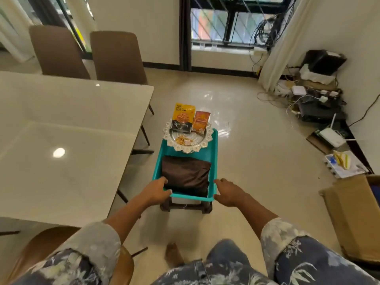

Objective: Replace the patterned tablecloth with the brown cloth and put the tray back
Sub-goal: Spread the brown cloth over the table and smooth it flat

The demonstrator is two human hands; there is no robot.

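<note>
Nearest us are floral-print sleeves and a bare foot on the pale floor. At far left we see the bench, its glossy cream top catching a bright spot of light, with two brown chairs at its far edge. Just right of the bench's near right corner, the left hand grips the near left corner of a teal tub, thumb over the rim and fingers curled beneath. The tub sits on a dark stool on the floor. Inside, against the tub's near wall, lies the folded brown cloth. The silver tray rests across the tub's far edge, carrying a yellow almond pouch, an orange packet and loose snacks. The right hand clasps the tub's near right corner, fingers wrapped round it. Further right we find a cardboard box on the floor, and a router among cables by the wall.
</note>
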